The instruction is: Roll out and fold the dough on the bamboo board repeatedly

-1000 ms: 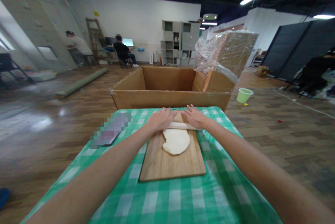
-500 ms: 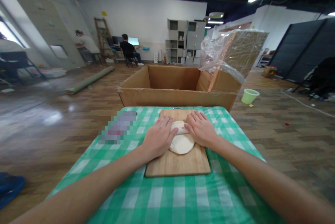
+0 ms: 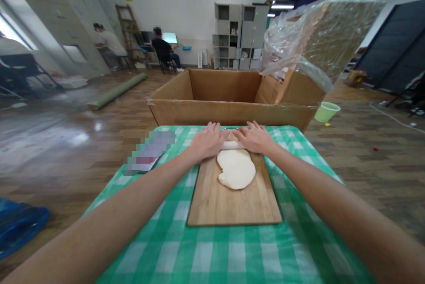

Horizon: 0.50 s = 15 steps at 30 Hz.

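Observation:
A flattened sheet of pale dough [image 3: 237, 170] with an uneven outline lies on a wooden cutting board [image 3: 235, 211]. Just past its far edge, a light-coloured rolling pin [image 3: 233, 145] lies crosswise near the board's far end. On the pin's left end is my left hand [image 3: 209, 139], palm down, its thumb along the pin. My right hand [image 3: 255, 137] covers the other end the same way, fingers pointing forward. Both hands hide the ends of the pin. A metal handle [image 3: 231, 128] shows between them at the board's far edge.
A green-and-white checked cloth [image 3: 186, 248] covers the table. A blurred-out flat item [image 3: 151, 153] lies at its left. Beyond stands a large open cardboard box [image 3: 229, 113] with a plastic-wrapped piece [image 3: 335, 40]. A green bucket [image 3: 327, 112] stands right; people sit farther back.
Both hands have moved forward with the rolling pin, from on the dough to beyond its far edge. More of the dough shows, and it looks longer. The view has tilted down.

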Tool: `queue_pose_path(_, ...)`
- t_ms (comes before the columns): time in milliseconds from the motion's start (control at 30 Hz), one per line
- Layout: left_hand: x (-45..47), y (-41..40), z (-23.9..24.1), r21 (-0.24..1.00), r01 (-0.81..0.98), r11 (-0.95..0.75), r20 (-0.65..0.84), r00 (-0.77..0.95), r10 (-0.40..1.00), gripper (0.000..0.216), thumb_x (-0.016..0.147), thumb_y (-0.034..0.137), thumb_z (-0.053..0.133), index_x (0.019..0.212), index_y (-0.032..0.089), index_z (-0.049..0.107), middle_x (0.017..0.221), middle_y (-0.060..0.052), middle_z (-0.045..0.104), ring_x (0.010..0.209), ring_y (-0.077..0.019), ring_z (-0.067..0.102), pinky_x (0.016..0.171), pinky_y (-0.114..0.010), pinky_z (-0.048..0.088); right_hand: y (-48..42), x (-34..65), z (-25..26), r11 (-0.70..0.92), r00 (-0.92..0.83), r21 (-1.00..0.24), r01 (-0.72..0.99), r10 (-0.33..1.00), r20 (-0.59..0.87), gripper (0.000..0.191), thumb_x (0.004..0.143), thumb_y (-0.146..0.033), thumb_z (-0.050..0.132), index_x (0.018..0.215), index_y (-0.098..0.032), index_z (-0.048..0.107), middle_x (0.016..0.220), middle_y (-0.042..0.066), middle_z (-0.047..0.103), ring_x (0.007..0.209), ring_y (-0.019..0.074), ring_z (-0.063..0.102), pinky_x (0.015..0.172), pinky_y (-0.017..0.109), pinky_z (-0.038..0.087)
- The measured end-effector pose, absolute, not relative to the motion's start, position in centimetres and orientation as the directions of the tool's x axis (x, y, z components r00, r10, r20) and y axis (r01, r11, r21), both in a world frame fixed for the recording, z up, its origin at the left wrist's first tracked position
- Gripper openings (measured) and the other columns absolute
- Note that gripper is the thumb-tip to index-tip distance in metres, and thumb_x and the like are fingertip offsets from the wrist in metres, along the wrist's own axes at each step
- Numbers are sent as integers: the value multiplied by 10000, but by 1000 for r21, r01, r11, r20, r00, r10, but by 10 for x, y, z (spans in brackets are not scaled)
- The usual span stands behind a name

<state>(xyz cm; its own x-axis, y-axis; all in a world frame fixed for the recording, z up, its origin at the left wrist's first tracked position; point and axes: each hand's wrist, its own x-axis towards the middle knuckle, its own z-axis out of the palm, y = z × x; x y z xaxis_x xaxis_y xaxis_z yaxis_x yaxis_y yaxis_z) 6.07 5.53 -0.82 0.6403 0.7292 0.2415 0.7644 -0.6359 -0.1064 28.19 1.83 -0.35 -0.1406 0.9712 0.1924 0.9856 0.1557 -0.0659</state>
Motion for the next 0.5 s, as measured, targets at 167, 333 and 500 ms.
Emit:
queue_pose_path(167, 64, 79, -9, -115, 751, -651, 170, 660, 732, 465, 1085, 370, 263, 1415, 173, 525, 1534, -216, 486, 1453, -381, 413, 1122, -592, 383, 32, 289, -7, 271, -268, -35, 962, 961, 69, 548, 1068, -573, 264, 1500, -337, 506, 1484, 91, 597, 1462, 406, 384, 1170, 654, 242)
queue_pose_path(333, 68, 81, -7, -97, 769, -631, 142, 639, 756, 458, 1086, 378, 280, 1404, 163, 529, 1513, -224, 504, 1434, -372, 437, 1107, -584, 398, 32, 285, -1, 242, -241, -21, 970, 970, 31, 509, 1071, -530, 299, 1484, -326, 516, 1477, 108, 600, 1408, 396, 460, 1147, 643, 290)
queue_pose_path(500, 61, 63, -8, -164, 709, -686, 195, 705, 682, 434, 1077, 308, 313, 1424, 162, 530, 1436, -228, 565, 1391, -381, 486, 1083, -571, 429, 10, 277, 4, 228, -225, -16, 974, 970, 96, 570, 1073, -557, 245, 1453, -262, 549, 1507, 134, 568, 1451, 376, 417, 1167, 609, 286)
